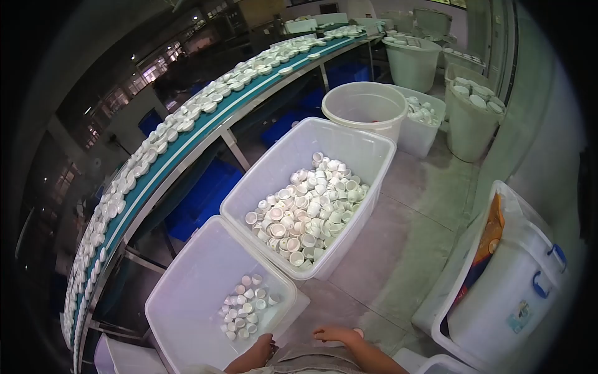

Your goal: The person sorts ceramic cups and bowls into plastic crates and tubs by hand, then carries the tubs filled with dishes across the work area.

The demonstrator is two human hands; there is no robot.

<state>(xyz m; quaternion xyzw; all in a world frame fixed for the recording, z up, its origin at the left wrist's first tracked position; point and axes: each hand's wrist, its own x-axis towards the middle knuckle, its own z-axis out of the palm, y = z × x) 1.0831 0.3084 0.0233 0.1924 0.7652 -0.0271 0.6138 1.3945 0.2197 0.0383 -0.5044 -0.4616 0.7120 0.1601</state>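
My left hand (263,350) hangs low beside the near corner of a translucent white bin (187,305). Its fingers are loosely bent, slightly apart, and nothing shows in them. My right hand (331,335) reaches inward in front of my body, fingers stretched out, holding nothing visible. A small cluster of white cups (240,316) lies on the floor of that near bin. Just beyond it stands a larger translucent bin (367,140) with a heap of small white cups (311,209), some upright, others tipped over.
A curved green conveyor belt (187,146) crowded with white round pieces (215,96) runs along the left. Blue crates (202,196) sit beneath it. Farther off are a round tub (364,103) and more filled bins (411,62). A white lidded box (504,293) with blue clasps stands at right.
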